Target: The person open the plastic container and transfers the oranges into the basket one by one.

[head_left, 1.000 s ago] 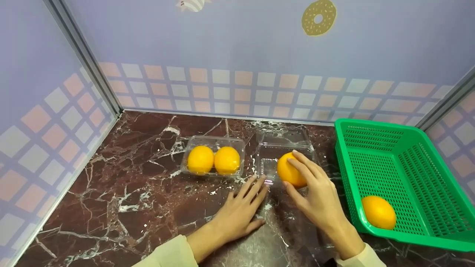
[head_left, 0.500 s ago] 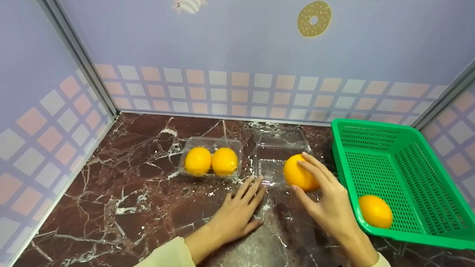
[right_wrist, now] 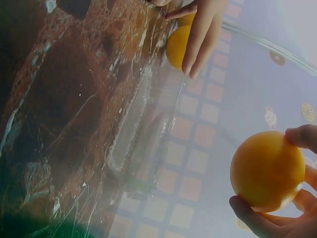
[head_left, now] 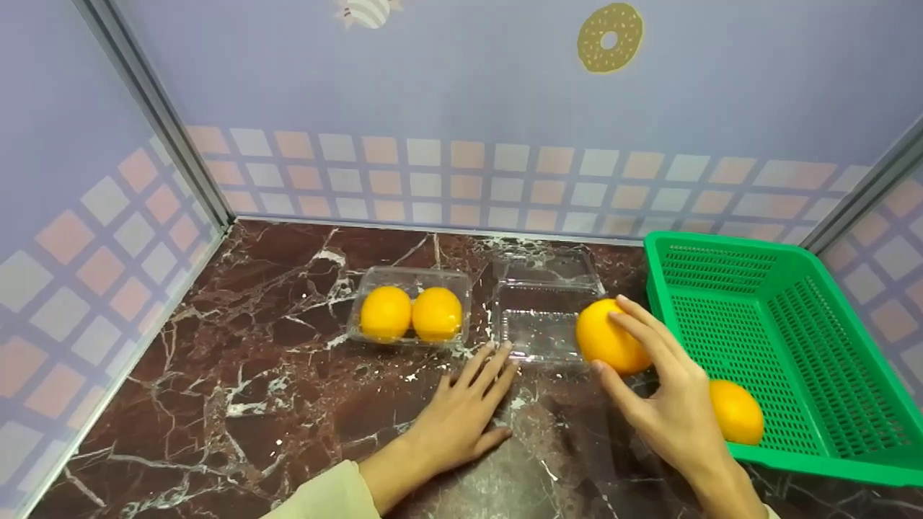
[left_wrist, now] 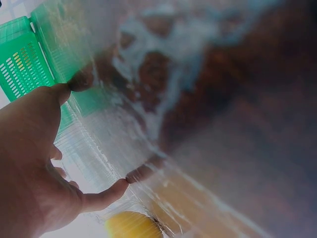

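My right hand holds an orange between thumb and fingertips, near the right edge of an open clear plastic clamshell box. In the right wrist view this held orange shows whole, gripped from one side. My left hand rests on the marble table with fingers spread, its fingertips by the box's front left corner. No fruit lies inside that box, and its lid is folded back toward the wall. To the left, a second clear box contains two oranges.
A green plastic basket stands at the right, with one orange in its near left corner, partly behind my right hand. A lilac wall with printed squares bounds the back; side panels rise left and right.
My right hand has carried the orange to the right, from over the open box toward the basket. My left hand stays in place on the table.
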Demonstrator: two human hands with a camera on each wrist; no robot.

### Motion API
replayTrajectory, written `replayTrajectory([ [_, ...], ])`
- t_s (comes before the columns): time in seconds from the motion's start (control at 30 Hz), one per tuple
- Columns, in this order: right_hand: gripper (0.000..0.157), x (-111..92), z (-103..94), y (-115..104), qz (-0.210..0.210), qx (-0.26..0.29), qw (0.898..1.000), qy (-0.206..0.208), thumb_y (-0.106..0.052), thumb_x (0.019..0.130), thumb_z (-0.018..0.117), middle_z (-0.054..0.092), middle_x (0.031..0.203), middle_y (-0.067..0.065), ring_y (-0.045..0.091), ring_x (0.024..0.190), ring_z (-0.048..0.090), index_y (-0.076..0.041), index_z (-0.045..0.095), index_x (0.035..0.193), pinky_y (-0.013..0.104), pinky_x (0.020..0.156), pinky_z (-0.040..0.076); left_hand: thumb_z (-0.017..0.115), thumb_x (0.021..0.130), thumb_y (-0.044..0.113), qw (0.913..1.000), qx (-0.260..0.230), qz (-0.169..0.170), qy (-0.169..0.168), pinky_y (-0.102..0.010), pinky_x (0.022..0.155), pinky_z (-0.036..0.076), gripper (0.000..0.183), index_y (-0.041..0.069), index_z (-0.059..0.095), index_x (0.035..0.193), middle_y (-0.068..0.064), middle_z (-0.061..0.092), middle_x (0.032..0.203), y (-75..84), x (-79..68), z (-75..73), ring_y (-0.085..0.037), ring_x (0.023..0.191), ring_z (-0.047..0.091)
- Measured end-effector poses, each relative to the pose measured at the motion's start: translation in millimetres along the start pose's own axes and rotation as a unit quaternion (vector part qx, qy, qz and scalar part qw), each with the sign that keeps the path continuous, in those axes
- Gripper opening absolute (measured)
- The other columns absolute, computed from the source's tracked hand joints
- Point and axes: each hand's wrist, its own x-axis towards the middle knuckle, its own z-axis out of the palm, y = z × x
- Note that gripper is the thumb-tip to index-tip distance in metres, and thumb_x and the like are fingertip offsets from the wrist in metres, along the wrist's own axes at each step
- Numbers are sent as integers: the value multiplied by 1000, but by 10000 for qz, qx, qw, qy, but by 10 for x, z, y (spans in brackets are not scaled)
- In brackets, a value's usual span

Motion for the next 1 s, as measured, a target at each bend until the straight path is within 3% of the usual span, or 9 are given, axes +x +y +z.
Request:
replayTrajectory([
  [0.4,67,-21,-170,14,320,-97,9992,215,-2,81,90,58,156,1,10,142,54,-13,66,144,12,111,43,62,102,55,10000,-26,-7,12,-68,111,47,90,8,24,169,-12,6,179,1,-5,-4,-35,164,14],
  [0.67,71,-73,-273,108,119,-321,9980,522,2,76,91,61,153,4,3,137,55,-13,68,142,7,105,43,61,102,56,10000,69,15,25,-66,111,47,90,9,23,169,-13,6,179,16,-2,-14,-35,164,14],
  [1.0,68,-109,-408,254,218,-448,9957,775,5,75,90,63,151,7,-7,137,51,-9,70,139,3,102,42,62,102,55,10000,75,9,51,-64,110,50,91,9,23,169,-12,6,179,2,-7,-4,-35,163,15],
])
